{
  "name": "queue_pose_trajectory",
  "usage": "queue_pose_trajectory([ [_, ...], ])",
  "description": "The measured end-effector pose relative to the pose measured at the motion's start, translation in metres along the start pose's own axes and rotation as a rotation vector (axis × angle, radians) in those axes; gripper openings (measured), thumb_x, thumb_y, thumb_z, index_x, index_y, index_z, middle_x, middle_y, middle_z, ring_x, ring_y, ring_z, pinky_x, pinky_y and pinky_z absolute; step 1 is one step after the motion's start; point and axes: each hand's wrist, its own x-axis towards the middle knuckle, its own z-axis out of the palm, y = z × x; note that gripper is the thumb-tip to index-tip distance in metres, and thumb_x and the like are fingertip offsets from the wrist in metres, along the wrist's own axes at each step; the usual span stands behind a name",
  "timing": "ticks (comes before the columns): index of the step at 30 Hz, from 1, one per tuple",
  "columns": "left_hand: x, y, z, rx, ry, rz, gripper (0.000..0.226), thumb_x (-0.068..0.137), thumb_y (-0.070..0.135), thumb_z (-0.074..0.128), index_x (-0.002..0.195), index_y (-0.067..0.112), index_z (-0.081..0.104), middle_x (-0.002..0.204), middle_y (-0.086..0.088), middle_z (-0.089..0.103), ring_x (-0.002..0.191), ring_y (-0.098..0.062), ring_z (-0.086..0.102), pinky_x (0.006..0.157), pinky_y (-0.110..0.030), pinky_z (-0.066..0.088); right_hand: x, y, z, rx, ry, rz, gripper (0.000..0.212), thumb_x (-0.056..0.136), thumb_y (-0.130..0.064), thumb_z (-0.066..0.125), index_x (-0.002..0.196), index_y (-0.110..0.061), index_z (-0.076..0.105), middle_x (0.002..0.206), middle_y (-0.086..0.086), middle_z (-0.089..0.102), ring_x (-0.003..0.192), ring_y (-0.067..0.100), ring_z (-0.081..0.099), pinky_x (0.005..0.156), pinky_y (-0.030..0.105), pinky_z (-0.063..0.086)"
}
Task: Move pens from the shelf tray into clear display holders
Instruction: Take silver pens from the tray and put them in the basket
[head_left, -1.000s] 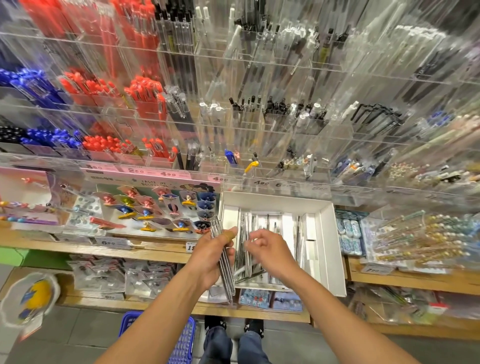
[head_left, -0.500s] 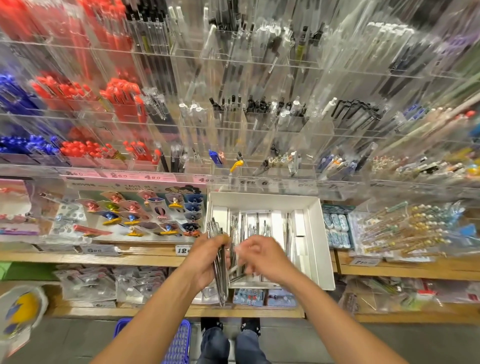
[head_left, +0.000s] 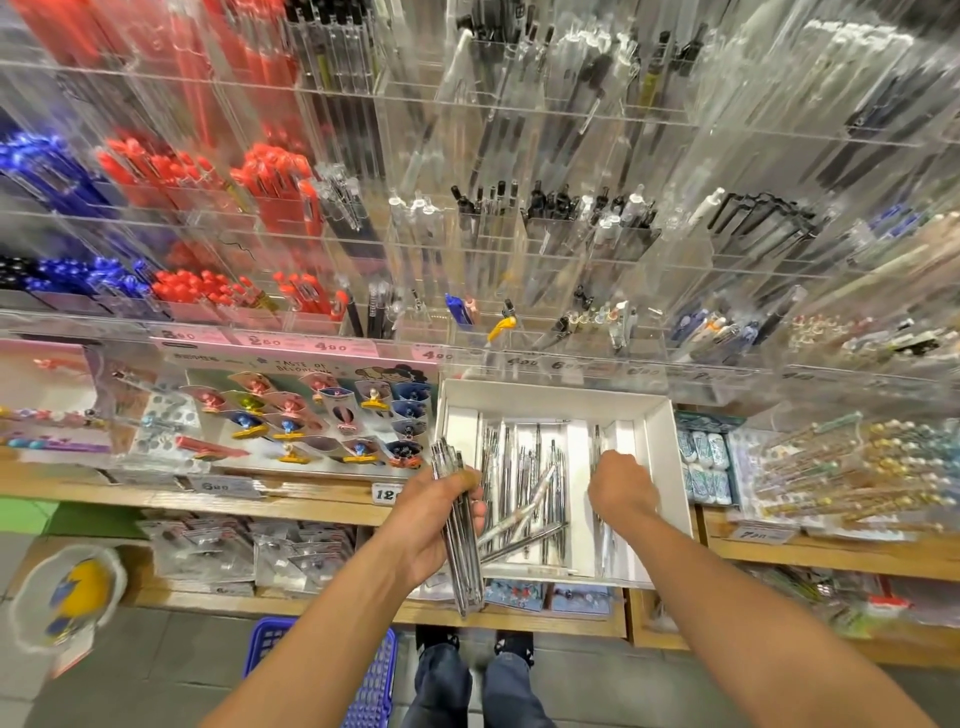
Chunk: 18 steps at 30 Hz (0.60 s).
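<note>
A white tray (head_left: 655, 441) sits on the wooden shelf, with several silver pens (head_left: 524, 483) lying loose in its compartments. My left hand (head_left: 434, 519) grips a bundle of silver pens (head_left: 460, 540) upright at the tray's left edge. My right hand (head_left: 621, 486) reaches down into the tray's right compartment, its fingers curled over the pens there; what the fingertips hold is hidden. Above the tray rise rows of clear display holders (head_left: 493, 244) with red, blue, black and clear pens.
A card of colourful clips (head_left: 311, 415) lies left of the tray, and packs of decorated pens (head_left: 841, 467) lie right of it. Price labels (head_left: 296, 343) line the holder front. A blue basket (head_left: 317, 675) stands on the floor by my feet.
My right hand has moved from beside the bundle, rightward, into the tray's right compartment. My left hand keeps holding the bundle. The camera has shifted slightly.
</note>
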Motion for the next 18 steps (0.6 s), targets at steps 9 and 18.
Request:
queue_pose_trajectory([
  [9, -0.001, 0.001, 0.007, -0.024, 0.009, -0.012, 0.039, 0.094, 0.0, 0.058, 0.13, -0.01, 0.048, 0.069, -0.011, 0.061, 0.055, -0.018, 0.059, 0.049, -0.027, 0.054, -0.035, -0.003, -0.023, 0.29, 0.063, -0.153, 0.016, 0.099, -0.026, 0.044, 0.1, -0.01, 0.046, 0.082, 0.001, 0.063, 0.065, 0.017, 0.062, 0.05, 0.026, 0.042],
  [18, 0.002, -0.006, 0.015, -0.033, -0.002, 0.002, 0.106, 0.067, 0.014, 0.087, 0.153, 0.003, 0.025, 0.149, -0.028, 0.042, 0.119, -0.04, 0.059, 0.09, -0.052, 0.056, -0.134, -0.046, -0.028, 0.74, -0.293, -0.538, 0.015, 0.091, -0.037, 0.064, 0.088, -0.031, 0.051, 0.075, -0.002, 0.066, 0.051, -0.004, 0.06, 0.048, 0.01, 0.044],
])
